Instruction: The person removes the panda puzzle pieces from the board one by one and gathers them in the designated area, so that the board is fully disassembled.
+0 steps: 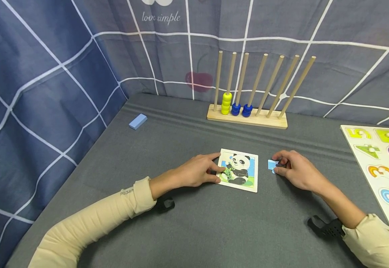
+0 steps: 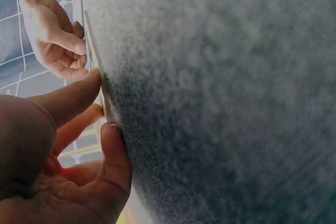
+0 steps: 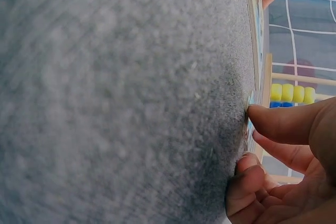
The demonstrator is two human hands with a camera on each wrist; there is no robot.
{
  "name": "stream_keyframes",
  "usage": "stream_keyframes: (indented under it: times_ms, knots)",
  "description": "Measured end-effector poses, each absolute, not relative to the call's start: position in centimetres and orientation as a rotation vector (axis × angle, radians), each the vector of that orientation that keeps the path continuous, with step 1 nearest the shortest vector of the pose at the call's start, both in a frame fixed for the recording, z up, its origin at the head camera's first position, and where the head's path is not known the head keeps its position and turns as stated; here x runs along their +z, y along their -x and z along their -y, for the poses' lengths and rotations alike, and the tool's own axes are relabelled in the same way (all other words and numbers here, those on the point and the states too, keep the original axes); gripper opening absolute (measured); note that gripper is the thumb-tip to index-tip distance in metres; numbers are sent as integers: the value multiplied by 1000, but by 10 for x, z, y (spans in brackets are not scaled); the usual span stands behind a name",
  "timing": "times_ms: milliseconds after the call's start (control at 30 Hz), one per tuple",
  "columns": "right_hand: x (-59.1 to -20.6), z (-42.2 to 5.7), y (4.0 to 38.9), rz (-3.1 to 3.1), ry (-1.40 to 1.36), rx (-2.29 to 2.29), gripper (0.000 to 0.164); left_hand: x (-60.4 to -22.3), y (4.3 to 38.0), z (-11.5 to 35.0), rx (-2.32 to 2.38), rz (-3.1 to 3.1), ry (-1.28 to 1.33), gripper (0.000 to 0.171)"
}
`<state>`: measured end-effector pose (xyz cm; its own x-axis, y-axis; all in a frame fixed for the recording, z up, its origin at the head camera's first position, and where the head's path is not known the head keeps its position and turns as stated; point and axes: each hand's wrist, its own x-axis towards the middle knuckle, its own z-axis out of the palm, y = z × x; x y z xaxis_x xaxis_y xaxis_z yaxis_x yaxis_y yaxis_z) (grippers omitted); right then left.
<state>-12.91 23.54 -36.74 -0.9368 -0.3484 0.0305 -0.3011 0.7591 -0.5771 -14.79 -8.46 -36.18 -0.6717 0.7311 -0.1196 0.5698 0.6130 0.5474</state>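
A small square panda jigsaw puzzle [image 1: 238,172] in a pale frame lies flat on the grey cloth, showing a panda with green bamboo. My left hand [image 1: 199,170] rests at its left side, fingers spread, with one fingertip over the picture and the others along the frame's edge. To the right of the frame, my right hand [image 1: 298,169] pinches a light blue and dark puzzle piece [image 1: 271,166] between thumb and fingers. The piece is low over the cloth, apart from the frame. Fingers hide part of it. Both wrist views see the puzzle almost edge-on.
Behind the puzzle stands a wooden peg rack [image 1: 248,120] with yellow and blue beads on three of its upright rods. A blue block [image 1: 138,121] lies at the back left. On the right is a number board [image 1: 362,163]. Checked curtains [image 1: 167,56] bound the table.
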Motion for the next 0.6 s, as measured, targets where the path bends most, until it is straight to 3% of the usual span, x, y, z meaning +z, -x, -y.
stream_keyframes:
  times_ms: [600]
  knots:
    - [-368, -235, 128, -2897, 534, -905, 25, -361, 148, 84, 668, -2520, -1051, 41]
